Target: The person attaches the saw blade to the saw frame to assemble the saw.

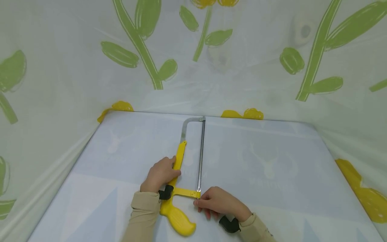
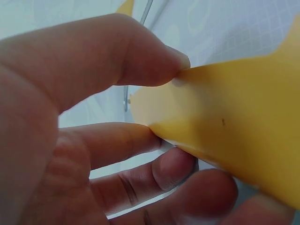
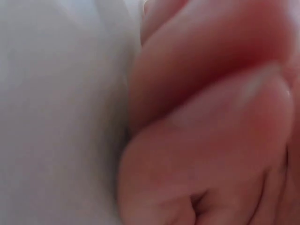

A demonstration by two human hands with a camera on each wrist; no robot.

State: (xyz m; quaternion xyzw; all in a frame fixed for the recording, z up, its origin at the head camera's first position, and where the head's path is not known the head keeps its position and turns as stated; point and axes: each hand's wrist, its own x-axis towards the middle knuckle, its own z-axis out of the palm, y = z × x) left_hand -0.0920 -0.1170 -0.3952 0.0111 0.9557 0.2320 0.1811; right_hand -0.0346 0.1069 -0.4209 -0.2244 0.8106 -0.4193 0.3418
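A hacksaw [image 1: 180,220] with a yellow handle and a grey metal front bow lies flat on the table in the head view, its blade [image 1: 201,154] on the right side. My left hand [image 1: 161,173] grips the yellow frame bar, thumb on one side and fingers on the other. The left wrist view shows that yellow bar [image 2: 234,117] pinched close up. At the near end of the blade, my right hand [image 1: 222,201] pinches the small fitting below the yellow arm; the fingertips hide most of it. Curled right fingers [image 3: 187,154] fill the right wrist view, against the table.
The white and pale blue patterned table cover [image 1: 266,201] spreads around the saw. A white curtain [image 1: 242,80] with green leaves and yellow flowers rises behind the far table edge and down both sides. Each wrist carries a black camera mount.
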